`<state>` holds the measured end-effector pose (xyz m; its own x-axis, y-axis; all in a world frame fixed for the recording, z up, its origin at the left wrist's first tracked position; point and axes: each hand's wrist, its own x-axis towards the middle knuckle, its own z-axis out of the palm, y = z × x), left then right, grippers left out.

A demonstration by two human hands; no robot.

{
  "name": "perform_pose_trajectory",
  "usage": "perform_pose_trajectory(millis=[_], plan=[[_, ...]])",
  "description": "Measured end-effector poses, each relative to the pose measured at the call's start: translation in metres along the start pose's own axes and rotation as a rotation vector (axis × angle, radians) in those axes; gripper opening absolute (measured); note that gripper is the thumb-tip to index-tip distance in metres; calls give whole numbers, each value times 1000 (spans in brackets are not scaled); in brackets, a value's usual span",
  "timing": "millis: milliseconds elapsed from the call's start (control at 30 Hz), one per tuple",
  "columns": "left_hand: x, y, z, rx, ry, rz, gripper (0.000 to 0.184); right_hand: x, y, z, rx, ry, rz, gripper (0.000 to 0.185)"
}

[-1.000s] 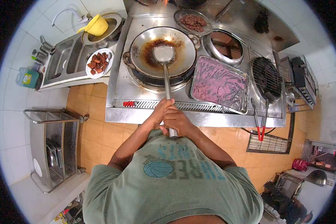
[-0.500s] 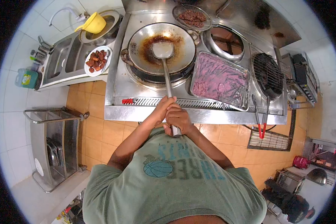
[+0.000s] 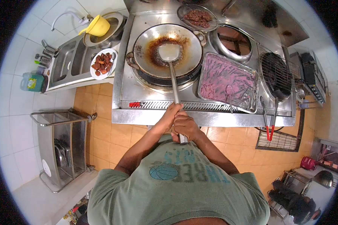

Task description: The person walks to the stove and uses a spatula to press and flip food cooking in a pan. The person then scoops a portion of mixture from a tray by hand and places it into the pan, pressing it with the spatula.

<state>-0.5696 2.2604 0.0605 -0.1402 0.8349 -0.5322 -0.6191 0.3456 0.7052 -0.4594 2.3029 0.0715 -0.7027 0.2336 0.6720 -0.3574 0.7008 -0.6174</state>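
Both my hands are wrapped round the long metal handle of a wok spatula [image 3: 174, 80]. My left hand [image 3: 169, 117] grips farther up the handle, and my right hand [image 3: 186, 127] is closed just below it, close to my shirt. The spatula's broad blade rests in the middle of a large wok [image 3: 142, 56]. Brown, oily residue [image 3: 159, 43] coats the wok's bottom around the blade. The wok sits on a burner ring of the steel stove.
Right of the wok lies a clear tray of pinkish raw meat [image 3: 218, 75]. Behind are a strainer of meat [image 3: 197, 18] and a round metal pot [image 3: 248, 57]. Red-handled tongs [image 3: 269, 133] overhang the edge. Browned chunks fill a white plate [image 3: 98, 75] by the sink [image 3: 64, 63].
The whole view has shifted slightly, so the scene appears farther right. Both hands keep their grip on the wok spatula, whose blade stays at the wok's centre.
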Motion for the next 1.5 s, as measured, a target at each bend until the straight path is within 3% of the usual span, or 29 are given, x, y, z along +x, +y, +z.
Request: perform_pose_trajectory(millis=[100, 333, 367, 633, 733, 933, 1100, 1233, 1367, 1500], plan=[[-5, 7, 7, -52, -7, -91, 22, -2, -2, -2, 6, -6, 34, 18], [2, -2, 1, -70, 60, -85, 18, -1, -1, -3, 6, -27, 51, 17], [3, -3, -6, -106, 8, -162, 18, -4, 2, -1, 5, -25, 39, 17], [6, -9, -4, -112, 46, -91, 20, -4, 1, 0, 4, 32, 31, 22], [9, -9, -8, -159, -42, -93, 22, -9, 6, 2, -5, 24, 4, 22], [-13, 16, 8, -38, -17, -69, 25, 2, -2, -5, -38, -58, -31, 21], [0, 0, -2, 62, 19, -25, 24, 0, -1, 1, 0, 27, -44, 23], [8, -11, -15, 35, -64, 7, 28, -1, -2, 1, 8, -30, -36, 25], [6, -11, -13, 55, -54, 31, 28, -10, 3, -1, 2, -91, -49, 15], [-4, -3, -5, 62, -48, 56, 28, 8, -14, -2, -21, -38, -69, 23]])
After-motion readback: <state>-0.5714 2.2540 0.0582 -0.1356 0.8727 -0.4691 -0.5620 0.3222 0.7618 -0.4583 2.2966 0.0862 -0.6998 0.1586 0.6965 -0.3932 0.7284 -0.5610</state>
